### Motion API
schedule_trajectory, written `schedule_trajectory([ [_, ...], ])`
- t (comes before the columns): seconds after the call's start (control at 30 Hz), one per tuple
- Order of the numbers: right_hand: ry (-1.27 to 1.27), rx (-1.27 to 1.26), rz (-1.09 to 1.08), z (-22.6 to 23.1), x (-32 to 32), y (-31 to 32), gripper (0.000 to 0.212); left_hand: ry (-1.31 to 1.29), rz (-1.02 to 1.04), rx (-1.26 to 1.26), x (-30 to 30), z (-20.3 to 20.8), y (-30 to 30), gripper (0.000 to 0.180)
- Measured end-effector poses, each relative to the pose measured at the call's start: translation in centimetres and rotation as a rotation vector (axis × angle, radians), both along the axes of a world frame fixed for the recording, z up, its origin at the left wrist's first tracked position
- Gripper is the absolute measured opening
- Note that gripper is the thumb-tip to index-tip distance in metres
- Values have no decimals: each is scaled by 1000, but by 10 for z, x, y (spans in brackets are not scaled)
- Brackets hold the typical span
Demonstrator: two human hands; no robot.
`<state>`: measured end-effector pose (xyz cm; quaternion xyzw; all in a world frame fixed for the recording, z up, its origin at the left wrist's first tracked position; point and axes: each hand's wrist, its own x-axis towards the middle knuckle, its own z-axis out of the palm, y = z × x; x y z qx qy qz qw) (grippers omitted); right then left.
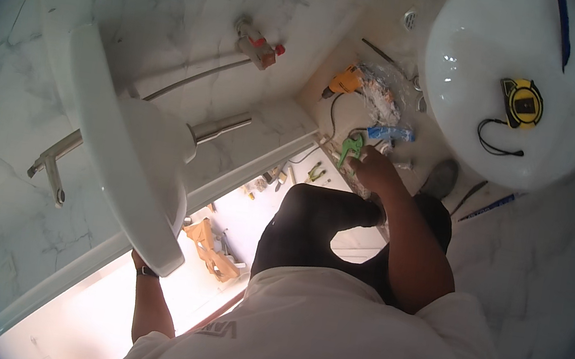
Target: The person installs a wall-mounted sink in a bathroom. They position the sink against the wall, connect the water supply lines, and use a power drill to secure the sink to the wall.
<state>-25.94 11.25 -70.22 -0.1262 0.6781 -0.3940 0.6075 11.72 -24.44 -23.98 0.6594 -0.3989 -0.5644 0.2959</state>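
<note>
A white washbasin (pixel 144 178) fills the left of the view, a chrome tap (pixel 57 169) at its left side and a chrome drain pipe (pixel 225 127) sticking out on the right. My left hand (pixel 136 261) is at the basin's near lower rim; its fingers are hidden behind the edge. My right hand (pixel 374 171) reaches down to the floor, fingers closed on a green pipe cutter (pixel 352 149). Around that hand lie a blue packet (pixel 391 133), an orange power drill (pixel 346 82) and a clear plastic bag (pixel 382 93).
A second white ceramic fixture (pixel 478 81) at upper right carries a yellow tape measure (pixel 523 104). An angle valve (pixel 258 47) with a hose (pixel 199 79) is on the marbled wall. Pliers (pixel 315 173) and torn cardboard (pixel 211 251) lie on the bright floor. My shoe (pixel 440 179) is near my right hand.
</note>
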Motion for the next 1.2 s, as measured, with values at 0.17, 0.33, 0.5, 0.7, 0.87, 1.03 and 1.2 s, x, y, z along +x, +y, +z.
schedule_trajectory([
  [0.17,89,-14,-4,5,-61,1,68,-204,13,-270,-17,-27,-18,56],
  [0.33,191,-87,-21,18,-89,-10,68,-301,-28,-503,-3,-48,-22,56],
  [0.5,330,-144,44,33,-86,-28,69,-410,-106,-785,27,-72,-25,56],
  [0.7,563,-167,207,9,-57,-58,69,-567,-160,-1194,76,-128,-36,57],
  [0.87,671,-118,418,-8,-47,-63,72,-259,-198,-1317,86,-148,-60,57],
  [1.03,718,-53,287,-25,-58,-73,70,-947,111,-1554,33,-136,-17,42],
  [1.2,723,24,310,-72,-41,-100,69,-846,152,-1423,7,-121,11,47],
])
